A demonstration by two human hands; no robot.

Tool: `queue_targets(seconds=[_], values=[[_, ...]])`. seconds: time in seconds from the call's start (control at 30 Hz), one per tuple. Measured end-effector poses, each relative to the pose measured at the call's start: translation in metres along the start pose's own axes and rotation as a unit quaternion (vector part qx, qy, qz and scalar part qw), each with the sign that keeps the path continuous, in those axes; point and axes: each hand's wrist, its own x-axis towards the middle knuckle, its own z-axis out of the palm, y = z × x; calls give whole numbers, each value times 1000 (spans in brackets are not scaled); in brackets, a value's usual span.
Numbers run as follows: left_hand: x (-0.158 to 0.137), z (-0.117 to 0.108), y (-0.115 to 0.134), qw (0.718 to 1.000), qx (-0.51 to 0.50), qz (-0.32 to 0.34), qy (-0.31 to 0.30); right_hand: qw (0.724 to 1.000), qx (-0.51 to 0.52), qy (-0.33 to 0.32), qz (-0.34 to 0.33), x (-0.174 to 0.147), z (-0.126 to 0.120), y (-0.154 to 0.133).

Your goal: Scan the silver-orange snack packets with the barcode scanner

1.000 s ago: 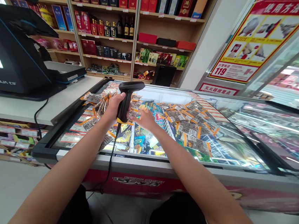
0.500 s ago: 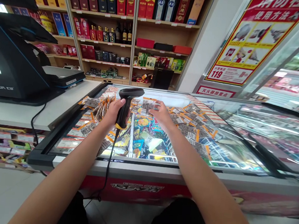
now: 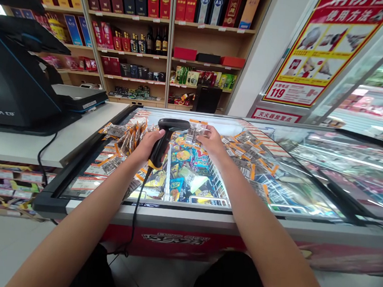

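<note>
My left hand (image 3: 150, 145) is wrapped round the grip of a black barcode scanner (image 3: 161, 143) with a yellow-tipped base; its cable drops over the freezer's front edge. The scanner's head points right, toward a small snack packet (image 3: 195, 131) with orange edges and a printed label. My right hand (image 3: 210, 141) pinches that packet by its right side, just above the glass. Similar packets (image 3: 131, 138) lie heaped beside my left hand. A second spread of such packets (image 3: 248, 153) covers the glass to the right of my right hand.
Beneath both hands is a chest freezer (image 3: 184, 219) with a glass top, bagged goods and wire baskets inside. At the left a counter (image 3: 78, 128) carries a dark checkout machine (image 3: 17, 81). Shelves (image 3: 129, 16) of boxes and bottles stand behind, with a red fire-hydrant sign (image 3: 322, 52) at right.
The scanner has moved slightly right, its head now close to the packet. The packet has shifted a little right and up with my right hand, and its label angle has changed.
</note>
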Motion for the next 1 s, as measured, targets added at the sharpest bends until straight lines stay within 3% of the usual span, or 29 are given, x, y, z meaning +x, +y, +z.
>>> queue_targets(seconds=[0.1, 0.17, 0.27, 0.33, 0.4, 0.47, 0.53, 0.57, 0.63, 0.73, 0.9, 1.0], values=[[1, -1, 3, 1000, -16, 15, 10, 997, -59, 46, 5, 2, -12, -3], [2, -3, 4, 998, -34, 31, 32, 983, -160, 84, -12, 3, -24, -5], [6, -7, 6, 994, -61, 63, 68, 927, -344, 136, -64, 1, -37, -7], [7, -9, 7, 991, -74, 82, 81, 901, -397, 139, -106, -4, -32, -8], [7, -10, 8, 989, -82, 93, 84, 914, -378, 76, -129, -13, -12, -10], [7, -10, 9, 988, -82, 96, 90, 943, -310, -63, -107, -26, 18, -10], [6, -9, 10, 989, -74, 87, 96, 941, -253, -209, -78, -42, 50, -8], [6, -8, 10, 989, -70, 81, 98, 935, -263, -227, -76, -49, 65, -6], [6, -7, 11, 990, -67, 71, 100, 926, -300, -216, -75, -61, 85, -3], [6, -8, 11, 990, -72, 66, 100, 925, -322, -198, -44, -67, 95, -3], [6, -9, 8, 990, -83, 75, 89, 962, -157, -200, 102, -53, 67, -17], [6, -9, 6, 993, -65, 65, 77, 961, -55, -200, 181, -42, 42, -23]])
